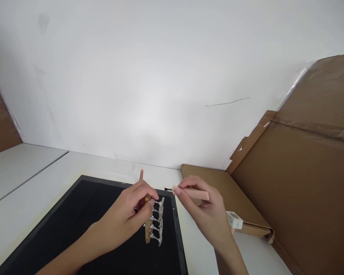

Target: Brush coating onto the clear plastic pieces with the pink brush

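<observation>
My left hand [137, 206] is closed, its thumb and fingers pinching the upper end of a gold-brown strip [148, 229]. Along the strip's right side stands a row of several small silver stems joined to a grey, wavy-edged piece [161, 225]. From behind the left hand a thin pink stick [141, 175] pokes upward; whether that hand grips it is hidden. My right hand [206, 214] is closed around a thick pale-pink handled tool [199, 194]. Its dark, thin tip [167, 189] points left, a little apart from the strip's upper end.
Beneath the left hand lies a black mat [54, 225] with a grey border on a white table [25, 183]. A flat cardboard box [206, 173] and a small white box [235, 220] are at the right. Tall cardboard [309, 183] stands farther right, and a white wall [149, 84] rises behind.
</observation>
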Demonstrator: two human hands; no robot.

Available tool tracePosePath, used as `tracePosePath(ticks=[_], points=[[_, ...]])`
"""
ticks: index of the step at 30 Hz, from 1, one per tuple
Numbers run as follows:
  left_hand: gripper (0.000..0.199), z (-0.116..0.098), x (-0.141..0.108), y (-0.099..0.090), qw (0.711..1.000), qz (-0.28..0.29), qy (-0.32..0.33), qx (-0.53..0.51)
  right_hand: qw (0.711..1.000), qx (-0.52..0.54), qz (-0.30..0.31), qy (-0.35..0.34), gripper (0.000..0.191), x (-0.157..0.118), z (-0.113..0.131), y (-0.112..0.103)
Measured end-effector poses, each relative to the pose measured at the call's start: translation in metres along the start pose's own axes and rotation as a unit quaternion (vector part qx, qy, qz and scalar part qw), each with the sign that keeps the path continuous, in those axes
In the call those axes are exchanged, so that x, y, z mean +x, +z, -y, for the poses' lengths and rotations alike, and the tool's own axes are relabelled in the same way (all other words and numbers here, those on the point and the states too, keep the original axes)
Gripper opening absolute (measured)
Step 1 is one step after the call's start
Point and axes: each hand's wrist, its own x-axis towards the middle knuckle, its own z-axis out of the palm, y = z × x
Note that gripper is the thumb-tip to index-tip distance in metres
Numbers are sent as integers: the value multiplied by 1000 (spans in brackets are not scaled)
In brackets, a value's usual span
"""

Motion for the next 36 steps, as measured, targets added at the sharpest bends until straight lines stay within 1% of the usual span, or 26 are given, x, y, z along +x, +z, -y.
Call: tracePosePath(ticks=[2, 4, 6, 7, 8, 11, 13, 15, 17, 19, 20, 21, 23, 25, 27, 32, 34, 36], points=[[13, 0, 0, -1, 1000, 0, -4, 0, 1000, 27, 10, -12, 13, -1, 1, -1], [13, 1, 1, -1, 1000, 2, -3, -2, 997, 57, 41, -24, 13, -2, 3, -3], [14, 1, 1, -2, 1000, 2, 4, -2, 995, 65, 70, -25, 13, -2, 4, -4], [14, 1, 1, -2, 1000, 2, 9, -1, 995, 59, 74, -19, 13, -2, 4, -4], [14, 1, 0, -2, 1000, 2, 13, 0, 997, 48, 67, -12, 13, -1, 4, -4], [13, 0, -1, -2, 1000, 2, 17, 3, 1000, 12, 13, 3, 13, 1, 2, -3], [12, -1, -1, -2, 1000, 2, 13, 3, 1000, 16, -1, 1, 13, 0, 2, -3], [12, -1, -1, -3, 1000, 2, 11, 3, 999, 48, 18, -9, 13, -2, 3, -5], [13, -1, -1, -4, 1000, 2, 12, 2, 995, 81, 58, -22, 13, -4, 5, -6], [13, -1, -1, -4, 1000, 2, 13, -1, 992, 82, 89, -26, 14, -5, 6, -6], [13, -1, -1, -4, 1000, 3, 11, -4, 993, 68, 91, -22, 14, -5, 6, -6], [13, -1, -1, -4, 1000, 4, 8, -8, 995, 47, 81, -14, 14, -4, 5, -5], [14, -1, -2, -4, 1000, 5, -1, -21, 999, 2, 38, 1, 14, -2, 4, -4], [14, -1, -3, -4, 998, 9, -14, -53, 1000, -26, 2, 10, 14, -1, 2, -4], [15, -1, -2, -4, 994, 17, -36, -102, 1000, -24, -7, 7, 14, -1, 3, -4], [24, -1, 4, -7, 966, 43, -124, -223, 999, 38, 8, -26, 9, -5, 9, -6], [29, -2, 6, -8, 948, 48, -152, -274, 998, 52, 14, -38, 6, -6, 9, -6], [32, -3, 8, -9, 928, 49, -174, -326, 996, 68, 25, -57, 8, -6, 8, -5]])
